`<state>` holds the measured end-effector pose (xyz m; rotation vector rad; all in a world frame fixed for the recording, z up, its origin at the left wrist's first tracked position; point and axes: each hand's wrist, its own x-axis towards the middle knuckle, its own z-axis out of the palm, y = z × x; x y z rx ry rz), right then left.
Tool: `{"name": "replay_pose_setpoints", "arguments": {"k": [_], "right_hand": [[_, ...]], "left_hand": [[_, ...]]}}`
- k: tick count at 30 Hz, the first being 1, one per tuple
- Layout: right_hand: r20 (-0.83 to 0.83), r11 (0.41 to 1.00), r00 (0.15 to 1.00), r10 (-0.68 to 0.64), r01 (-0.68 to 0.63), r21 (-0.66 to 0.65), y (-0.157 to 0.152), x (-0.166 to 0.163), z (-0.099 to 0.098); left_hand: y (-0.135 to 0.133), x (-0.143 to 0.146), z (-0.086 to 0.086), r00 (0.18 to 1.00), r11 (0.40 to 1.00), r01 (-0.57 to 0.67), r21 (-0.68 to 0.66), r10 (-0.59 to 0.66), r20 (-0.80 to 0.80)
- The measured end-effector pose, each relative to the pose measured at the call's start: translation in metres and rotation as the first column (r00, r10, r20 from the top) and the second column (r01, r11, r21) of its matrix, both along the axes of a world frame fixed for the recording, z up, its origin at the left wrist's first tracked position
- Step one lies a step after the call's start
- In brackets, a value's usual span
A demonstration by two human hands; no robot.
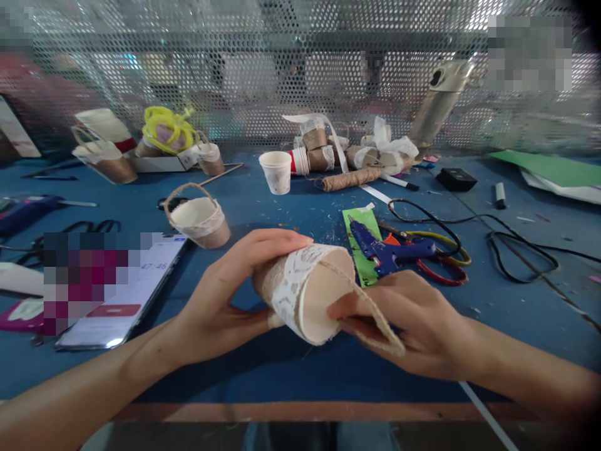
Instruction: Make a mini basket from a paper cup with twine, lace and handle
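Observation:
My left hand (235, 282) is wrapped round a small paper-cup basket (291, 294), tipped on its side with its mouth toward the right. The cup is covered in brown burlap, with a white lace band (287, 282) at the rim. A twine handle (375, 313) arches out from the mouth. My right hand (399, 313) is closed at the mouth, fingertips reaching just inside the rim and the handle looping over the fingers. A similar finished basket (213, 228) stands upright beyond my left hand. Past my right hand lies a blue glue gun (389, 247) on a green packet (357, 232).
Scissors (444, 272) and a black cable (498, 250) lie at the right. A phone (131, 294) is at the left. Farther back stand a white paper cup (276, 172), a twine roll (350, 180) and several baskets before a perforated metal screen (263, 75).

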<state>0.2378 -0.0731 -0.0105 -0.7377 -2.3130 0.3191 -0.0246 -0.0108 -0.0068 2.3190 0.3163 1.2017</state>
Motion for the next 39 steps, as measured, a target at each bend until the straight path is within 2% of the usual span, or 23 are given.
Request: {"name": "replay_pose_setpoints", "arguments": {"k": [2,4,6,9,12,14,15,17,18,19,20,21,23,24,25,27,31,39], "right_hand": [[0.108,0.966,0.993,-0.050,0.021,0.258,0.002,0.005,-0.001],[0.192,0.919,0.976,-0.104,0.020,0.394,0.004,0.010,-0.001],[0.238,0.904,0.964,-0.115,0.002,0.428,0.005,0.015,0.000],[0.242,0.918,0.967,-0.074,-0.029,0.395,0.005,0.016,0.000],[0.078,0.976,0.996,0.032,-0.048,0.211,0.002,0.010,0.001],[-0.080,0.995,0.993,0.083,-0.088,-0.050,-0.002,0.004,0.002],[-0.141,0.972,0.986,0.085,-0.113,-0.204,-0.005,0.001,0.004],[-0.245,0.872,0.968,0.049,-0.161,-0.463,-0.009,-0.003,0.007],[-0.266,0.827,0.964,0.033,-0.176,-0.534,-0.011,-0.004,0.008],[-0.272,0.809,0.962,0.021,-0.176,-0.560,-0.011,-0.004,0.009],[-0.252,0.827,0.967,0.021,-0.158,-0.539,-0.011,-0.004,0.009],[-0.210,0.876,0.977,0.026,-0.123,-0.466,-0.010,-0.004,0.009],[-0.085,0.986,0.996,0.015,-0.029,-0.162,-0.006,-0.002,0.008],[-0.019,1.000,1.000,-0.007,0.008,0.025,-0.004,0.000,0.007],[0.042,0.981,0.998,-0.037,0.028,0.192,-0.002,0.001,0.006],[0.113,0.932,0.991,-0.076,0.030,0.362,0.000,0.005,0.003],[0.120,0.925,0.992,-0.047,-0.001,0.379,-0.002,0.010,-0.002],[0.008,0.922,0.997,-0.082,0.073,0.380,-0.005,0.001,-0.003]], "left_hand": [[0.000,0.000,0.000,1.000,1.000,-0.014,-0.021,0.014,0.011],[-0.002,0.000,0.000,0.999,0.998,-0.026,-0.056,0.028,0.037],[-0.002,0.001,0.001,0.998,0.997,-0.024,-0.068,0.028,0.053],[-0.002,0.001,0.001,0.999,0.999,-0.010,-0.037,0.011,0.036],[0.000,-0.001,0.000,1.000,1.000,0.010,-0.008,-0.010,0.012],[0.002,-0.002,-0.001,1.000,1.000,0.017,0.005,-0.017,0.008],[0.002,-0.002,-0.001,1.000,1.000,0.015,0.009,-0.015,0.003],[0.002,-0.002,-0.001,1.000,1.000,0.010,0.028,-0.010,-0.004],[0.001,-0.002,0.000,1.000,0.999,0.004,0.037,-0.004,-0.006],[0.001,-0.001,0.000,1.000,0.999,-0.007,0.043,0.007,-0.008],[0.000,-0.001,0.001,1.000,0.999,-0.026,0.043,0.026,-0.009],[-0.001,-0.001,0.001,0.999,0.998,-0.046,0.034,0.047,-0.012],[-0.003,0.000,0.003,0.996,0.996,-0.086,-0.001,0.086,-0.029],[-0.003,-0.001,0.003,0.995,0.995,-0.095,-0.012,0.094,-0.037],[-0.003,-0.001,0.003,0.995,0.995,-0.094,-0.017,0.093,-0.044],[-0.004,-0.001,0.003,0.997,0.998,-0.067,0.006,0.068,-0.046],[-0.005,-0.001,0.002,0.999,0.999,-0.032,0.015,0.032,-0.044],[-0.006,0.001,0.000,0.999,1.000,-0.013,0.013,0.013,-0.040]]}}
